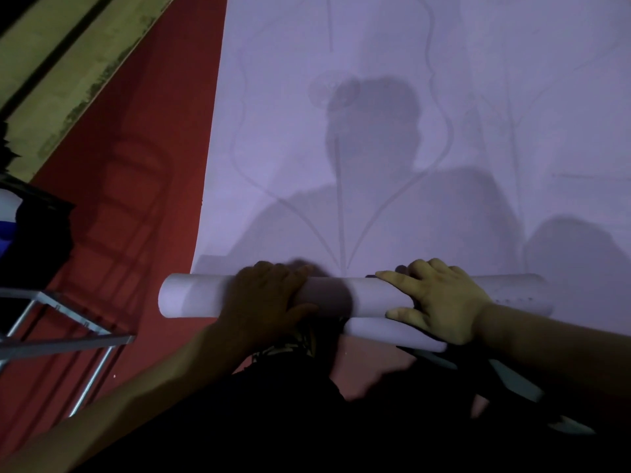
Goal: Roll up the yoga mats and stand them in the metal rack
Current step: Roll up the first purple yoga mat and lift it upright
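Note:
A pale lilac yoga mat point(392, 114) with a faint line pattern lies flat on the red floor and stretches away from me. Its near end is wound into a thin roll point(362, 297) that runs left to right just in front of my knees. My left hand point(269, 298) lies palm down over the left half of the roll, fingers curled over its top. My right hand point(440, 298) presses on the right half, fingers spread. A corner of the metal rack point(65, 331) shows at the left, low over the floor.
Red floor point(143, 165) runs along the mat's left edge up to a yellow-green skirting point(68, 63) at the far left. A dark object point(37, 233) with something blue and white in it stands behind the rack. My shadow falls on the mat.

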The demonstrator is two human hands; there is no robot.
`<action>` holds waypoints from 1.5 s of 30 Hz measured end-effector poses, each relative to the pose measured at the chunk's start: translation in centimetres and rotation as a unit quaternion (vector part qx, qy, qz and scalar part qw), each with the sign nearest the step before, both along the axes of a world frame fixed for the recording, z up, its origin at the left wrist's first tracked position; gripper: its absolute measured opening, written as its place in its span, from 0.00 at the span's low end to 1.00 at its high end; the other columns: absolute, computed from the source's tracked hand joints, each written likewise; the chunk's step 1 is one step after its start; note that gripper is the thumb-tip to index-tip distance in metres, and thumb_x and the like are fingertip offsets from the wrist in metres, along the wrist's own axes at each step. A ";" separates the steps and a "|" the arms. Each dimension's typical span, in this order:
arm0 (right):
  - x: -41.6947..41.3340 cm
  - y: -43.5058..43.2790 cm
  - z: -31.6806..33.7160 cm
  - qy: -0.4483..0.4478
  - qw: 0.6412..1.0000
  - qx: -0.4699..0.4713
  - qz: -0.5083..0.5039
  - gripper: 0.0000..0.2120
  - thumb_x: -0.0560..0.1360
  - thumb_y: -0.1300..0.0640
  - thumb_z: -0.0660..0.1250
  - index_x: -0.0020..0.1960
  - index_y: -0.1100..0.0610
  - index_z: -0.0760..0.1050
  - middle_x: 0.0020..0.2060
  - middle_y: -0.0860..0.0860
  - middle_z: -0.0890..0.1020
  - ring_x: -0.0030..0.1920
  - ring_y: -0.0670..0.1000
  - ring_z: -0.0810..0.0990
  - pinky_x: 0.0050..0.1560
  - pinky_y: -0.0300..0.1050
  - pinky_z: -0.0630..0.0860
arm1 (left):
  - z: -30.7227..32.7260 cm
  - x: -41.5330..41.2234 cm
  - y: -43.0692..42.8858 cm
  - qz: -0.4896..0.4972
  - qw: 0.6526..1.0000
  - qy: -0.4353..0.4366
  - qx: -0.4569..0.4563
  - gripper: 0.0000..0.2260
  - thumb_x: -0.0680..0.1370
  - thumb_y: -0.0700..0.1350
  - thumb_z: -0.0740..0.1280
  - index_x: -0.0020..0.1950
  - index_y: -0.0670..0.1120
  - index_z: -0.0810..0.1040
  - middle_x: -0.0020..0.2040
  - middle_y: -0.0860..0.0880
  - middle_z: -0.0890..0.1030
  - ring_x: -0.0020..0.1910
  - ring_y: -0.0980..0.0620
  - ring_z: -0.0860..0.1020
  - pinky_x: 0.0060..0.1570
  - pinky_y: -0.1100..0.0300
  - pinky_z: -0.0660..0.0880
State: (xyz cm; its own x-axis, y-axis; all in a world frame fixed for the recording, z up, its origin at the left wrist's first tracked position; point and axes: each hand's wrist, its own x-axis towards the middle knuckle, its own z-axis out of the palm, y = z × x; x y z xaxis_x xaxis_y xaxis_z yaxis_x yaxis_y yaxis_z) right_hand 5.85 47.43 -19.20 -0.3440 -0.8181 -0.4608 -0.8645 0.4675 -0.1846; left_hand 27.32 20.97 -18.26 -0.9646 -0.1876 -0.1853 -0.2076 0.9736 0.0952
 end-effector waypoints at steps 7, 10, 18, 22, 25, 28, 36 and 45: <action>-1.0 -1.0 0.3 -0.049 0.998 0.040 0.006 0.37 0.70 0.21 0.42 0.77 0.29 0.47 0.65 0.43 0.69 0.62 0.53 0.70 0.63 0.54 0.70 | -1.3 1.2 0.7 0.024 0.998 0.048 -0.018 0.34 0.78 0.73 0.54 0.75 0.53 0.74 0.61 0.49 0.80 0.56 0.44 0.77 0.57 0.47 0.69; -0.6 -0.7 0.3 0.012 0.999 -0.036 -0.002 0.34 0.74 0.25 0.48 0.77 0.34 0.59 0.60 0.48 0.75 0.56 0.57 0.75 0.57 0.55 0.73 | -0.6 -0.2 -0.5 0.021 0.999 -0.044 -0.024 0.35 0.77 0.75 0.49 0.78 0.59 0.67 0.60 0.51 0.79 0.54 0.46 0.76 0.53 0.50 0.70; 0.9 -0.3 -0.2 0.072 0.994 -0.080 -0.019 0.33 0.77 0.29 0.52 0.77 0.40 0.65 0.59 0.52 0.79 0.54 0.60 0.77 0.54 0.58 0.74 | 0.2 -2.6 -2.3 0.039 0.988 -0.141 0.051 0.33 0.77 0.73 0.54 0.81 0.63 0.57 0.66 0.49 0.76 0.63 0.43 0.75 0.61 0.48 0.70; -0.3 -1.4 0.7 0.035 0.999 0.000 -0.011 0.39 0.71 0.24 0.40 0.80 0.33 0.52 0.67 0.47 0.72 0.64 0.56 0.72 0.64 0.54 0.69 | 0.1 -2.8 -2.4 0.045 0.989 -0.133 0.055 0.35 0.77 0.74 0.53 0.81 0.62 0.55 0.63 0.47 0.77 0.61 0.42 0.76 0.60 0.47 0.71; -0.7 -1.9 0.8 0.029 0.999 0.019 0.001 0.40 0.69 0.24 0.36 0.80 0.32 0.47 0.68 0.46 0.70 0.65 0.54 0.70 0.66 0.53 0.67 | -1.2 -1.4 -1.4 0.046 0.998 -0.035 0.014 0.36 0.76 0.72 0.53 0.80 0.56 0.60 0.60 0.44 0.77 0.56 0.39 0.77 0.56 0.45 0.74; -1.6 -2.5 0.5 0.013 0.999 0.034 0.007 0.41 0.67 0.23 0.36 0.79 0.32 0.47 0.68 0.46 0.70 0.66 0.55 0.71 0.65 0.52 0.69 | -2.7 0.0 -0.2 0.045 0.998 0.014 -0.041 0.33 0.78 0.68 0.56 0.78 0.54 0.66 0.62 0.43 0.77 0.59 0.38 0.76 0.61 0.40 0.71; -2.5 -4.0 0.8 0.016 0.999 0.034 -0.013 0.33 0.75 0.26 0.46 0.79 0.33 0.55 0.66 0.51 0.73 0.65 0.58 0.72 0.65 0.55 0.70 | -1.2 -3.5 -2.6 0.067 0.988 -0.135 0.030 0.30 0.79 0.71 0.51 0.80 0.64 0.59 0.66 0.47 0.76 0.64 0.42 0.74 0.63 0.48 0.67; 0.0 -3.5 -0.3 0.084 0.996 0.005 -0.039 0.39 0.71 0.26 0.46 0.77 0.39 0.66 0.64 0.55 0.76 0.62 0.62 0.76 0.62 0.59 0.71 | -1.6 -4.4 -2.7 0.072 0.984 -0.161 0.040 0.29 0.81 0.67 0.54 0.81 0.64 0.55 0.70 0.47 0.73 0.68 0.43 0.71 0.67 0.46 0.64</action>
State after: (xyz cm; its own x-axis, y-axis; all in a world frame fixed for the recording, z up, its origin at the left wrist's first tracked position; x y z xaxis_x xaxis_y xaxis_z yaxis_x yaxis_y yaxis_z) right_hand 5.85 43.94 -19.50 -0.4800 -0.7811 -0.3994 -0.8433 0.5363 -0.0355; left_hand 22.88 18.25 -19.81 -0.8180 -0.2901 -0.4967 -0.3747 0.9239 0.0774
